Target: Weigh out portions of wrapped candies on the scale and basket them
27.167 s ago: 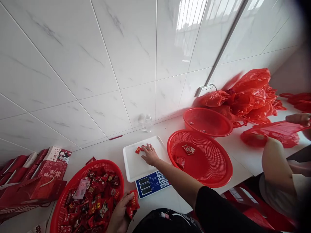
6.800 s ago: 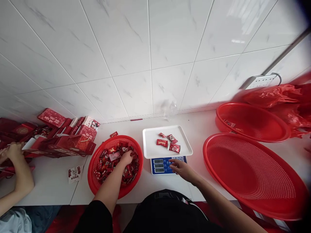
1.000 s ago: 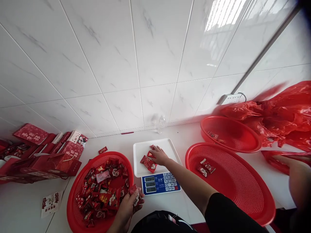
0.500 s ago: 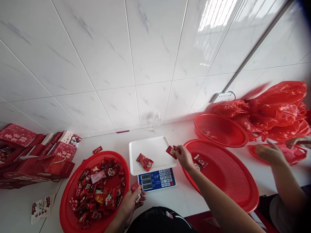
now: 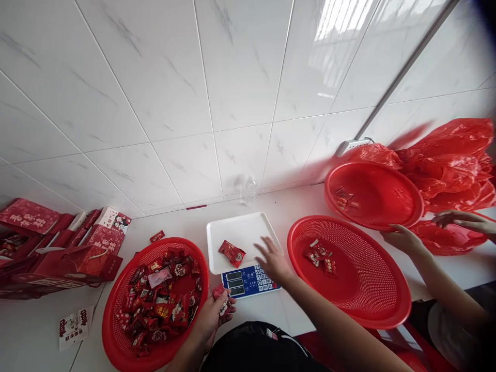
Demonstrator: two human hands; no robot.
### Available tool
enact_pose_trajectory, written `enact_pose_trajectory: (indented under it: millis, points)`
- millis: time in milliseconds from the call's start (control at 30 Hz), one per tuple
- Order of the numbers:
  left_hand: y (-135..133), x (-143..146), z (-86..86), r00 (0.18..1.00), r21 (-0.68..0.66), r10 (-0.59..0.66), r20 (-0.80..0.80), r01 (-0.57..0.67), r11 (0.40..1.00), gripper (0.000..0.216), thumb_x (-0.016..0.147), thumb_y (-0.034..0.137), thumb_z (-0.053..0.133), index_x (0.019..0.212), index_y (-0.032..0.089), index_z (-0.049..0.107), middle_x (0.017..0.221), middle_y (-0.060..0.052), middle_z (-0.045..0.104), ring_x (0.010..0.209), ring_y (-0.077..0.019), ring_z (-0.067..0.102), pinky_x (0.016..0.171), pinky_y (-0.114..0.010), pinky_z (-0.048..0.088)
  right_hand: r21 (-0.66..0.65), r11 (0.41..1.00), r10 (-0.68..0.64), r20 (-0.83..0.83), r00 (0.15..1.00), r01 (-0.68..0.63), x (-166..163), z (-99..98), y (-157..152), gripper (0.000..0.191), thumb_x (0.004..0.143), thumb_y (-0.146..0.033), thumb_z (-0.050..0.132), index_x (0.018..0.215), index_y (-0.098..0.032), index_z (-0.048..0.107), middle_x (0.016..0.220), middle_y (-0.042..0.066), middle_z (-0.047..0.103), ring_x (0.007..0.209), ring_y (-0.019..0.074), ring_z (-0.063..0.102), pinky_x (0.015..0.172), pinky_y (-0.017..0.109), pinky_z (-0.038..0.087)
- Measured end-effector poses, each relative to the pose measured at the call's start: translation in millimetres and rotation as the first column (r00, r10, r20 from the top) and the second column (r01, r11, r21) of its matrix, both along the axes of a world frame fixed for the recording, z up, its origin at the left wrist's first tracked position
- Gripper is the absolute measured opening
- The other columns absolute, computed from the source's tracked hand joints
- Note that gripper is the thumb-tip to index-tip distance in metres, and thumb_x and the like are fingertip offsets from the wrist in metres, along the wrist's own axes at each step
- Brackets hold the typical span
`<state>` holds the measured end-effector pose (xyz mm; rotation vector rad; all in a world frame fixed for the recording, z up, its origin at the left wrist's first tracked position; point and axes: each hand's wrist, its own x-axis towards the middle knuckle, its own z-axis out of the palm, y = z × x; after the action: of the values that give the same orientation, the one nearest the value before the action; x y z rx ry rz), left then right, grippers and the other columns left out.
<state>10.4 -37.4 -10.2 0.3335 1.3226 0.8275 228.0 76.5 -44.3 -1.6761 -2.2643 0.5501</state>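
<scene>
My left hand (image 5: pixel 214 312) is closed around small red candy packets (image 5: pixel 223 306), in front of the scale's display. Over the right part of the white weighing tray (image 5: pixel 248 222), my right hand (image 5: pixel 274 260) has its fingers spread and holds nothing. One red candy packet (image 5: pixel 232 253) lies on the tray. Below it shows the blue keypad panel of the scale (image 5: pixel 250 281). To the left, a red basket (image 5: pixel 110 330) is heaped with wrapped candies (image 5: pixel 158 310). The large red basket (image 5: pixel 372 268) on the right contains several candy packets (image 5: pixel 321 257).
A smaller red basket (image 5: pixel 387 191) with a few candies sits behind, a co-worker's hand (image 5: pixel 406 242) at its rim. Red plastic bags (image 5: pixel 453 160) pile up at far right. Red gift boxes (image 5: pixel 65 253) stand left. A clear plastic object (image 5: pixel 250 190) stands by the wall.
My right hand has let go of its packet and moved left over the tray. Another packet now lies in the large right basket. The co-worker's hand has reached the smaller basket, which has shifted and tilted.
</scene>
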Motion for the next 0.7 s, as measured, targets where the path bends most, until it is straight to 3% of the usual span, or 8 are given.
enact_pose_trajectory:
  millis: [33, 100, 200, 300, 433, 567, 633, 700]
  points:
    - [-1, 1, 2.2, 1.0, 0.004, -0.001, 0.001, 0.001, 1.0, 0.042, 0.066, 0.045, 0.067, 0.094, 0.016, 0.056, 0.081, -0.005, 0.064, 0.069, -0.0135, 0.061, 0.067, -0.026, 0.046, -0.069, 0.989, 0.131, -0.003, 0.991, -0.131, -24, 0.5, 1, 0.045, 0.085, -0.039, 0.042, 0.129, -0.03, 0.043, 0.145, 0.004, 0.029, 0.135, 0.0257, 0.017, 0.104, 0.045, 0.024]
    - [-3, 1, 5.6, 1.0, 0.019, -0.006, 0.003, 0.006, 1.0, 0.043, 0.065, 0.046, 0.068, 0.095, 0.016, 0.057, 0.082, -0.004, 0.064, 0.07, -0.0137, 0.061, 0.068, -0.027, 0.046, -0.119, 0.961, 0.253, 0.007, 0.967, -0.25, -60, 0.0, 4, 0.049, 0.084, -0.042, 0.043, 0.132, -0.034, 0.037, 0.147, 0.002, 0.023, 0.136, 0.027, 0.012, 0.104, 0.048, 0.021]
    - [-9, -4, 4.8, 1.0, 0.052, 0.016, -0.011, -0.016, 0.999, 0.045, 0.065, 0.048, 0.067, 0.096, 0.017, 0.057, 0.082, -0.005, 0.064, 0.071, -0.0143, 0.062, 0.068, -0.027, 0.046, -0.146, 0.958, 0.25, 0.011, 0.968, -0.246, -88, -4.2, 13, 0.049, 0.082, -0.033, 0.047, 0.13, -0.037, 0.039, 0.145, 0.003, 0.027, 0.131, 0.0295, 0.022, 0.1, 0.049, 0.026]
    - [-18, -11, -1.7, 0.996, 0.056, 0.073, -0.041, -0.071, 0.996, 0.044, 0.065, 0.048, 0.067, 0.094, 0.017, 0.058, 0.082, -0.005, 0.065, 0.07, -0.0145, 0.062, 0.066, -0.026, 0.046, -0.152, 0.965, 0.21, -0.042, 0.977, -0.214, -92, -8.1, 24, 0.043, 0.081, -0.021, 0.046, 0.122, -0.035, 0.051, 0.132, 0.004, 0.046, 0.116, 0.0264, 0.042, 0.09, 0.041, 0.037]
    - [-26, -18, -9.4, 0.994, 0.004, 0.094, -0.047, -0.094, 0.996, 0.04, 0.066, 0.045, 0.068, 0.092, 0.017, 0.058, 0.083, -0.005, 0.065, 0.069, -0.0141, 0.062, 0.066, -0.027, 0.046, -0.127, 0.975, 0.17, -0.117, 0.978, -0.185, -86, -5.1, 34, 0.034, 0.081, -0.016, 0.041, 0.101, -0.025, 0.066, 0.111, 0.005, 0.059, 0.1, 0.0207, 0.053, 0.085, 0.03, 0.042]
    - [-21, -18, -9.6, 0.995, -0.009, 0.086, -0.041, -0.086, 0.996, 0.042, 0.064, 0.045, 0.069, 0.092, 0.016, 0.058, 0.082, -0.005, 0.065, 0.069, -0.0141, 0.062, 0.065, -0.027, 0.046, -0.062, 0.991, 0.102, -0.206, 0.973, -0.117, -58, 13.1, 34, 0.041, 0.077, -0.007, 0.034, 0.092, -0.022, 0.069, 0.102, 0.003, 0.063, 0.097, 0.0164, 0.055, 0.089, 0.027, 0.041]
    - [-15, -19, -7.5, 0.995, 0.02, 0.084, -0.057, -0.083, 0.996, 0.044, 0.063, 0.045, 0.07, 0.094, 0.016, 0.058, 0.082, -0.006, 0.065, 0.069, -0.0149, 0.061, 0.066, -0.027, 0.047, 0.02, 1.0, 0.016, -0.313, 0.95, -0.01, -28, 26.0, 30, 0.041, 0.077, -0.008, 0.033, 0.092, -0.023, 0.067, 0.103, 0.002, 0.063, 0.097, 0.0159, 0.056, 0.089, 0.028, 0.042]
    - [-8, -24, -5.1, 0.989, 0.091, 0.08, -0.128, -0.069, 0.994, 0.041, 0.064, 0.047, 0.068, 0.09, 0.016, 0.058, 0.078, -0.005, 0.065, 0.069, -0.016, 0.061, 0.067, -0.028, 0.047, 0.104, 0.976, -0.131, -0.413, 0.901, 0.19, 12, 37.5, 23, 0.035, 0.077, -0.014, 0.037, 0.089, -0.023, 0.067, 0.102, 0.004, 0.063, 0.096, 0.0179, 0.057, 0.087, 0.03, 0.045]
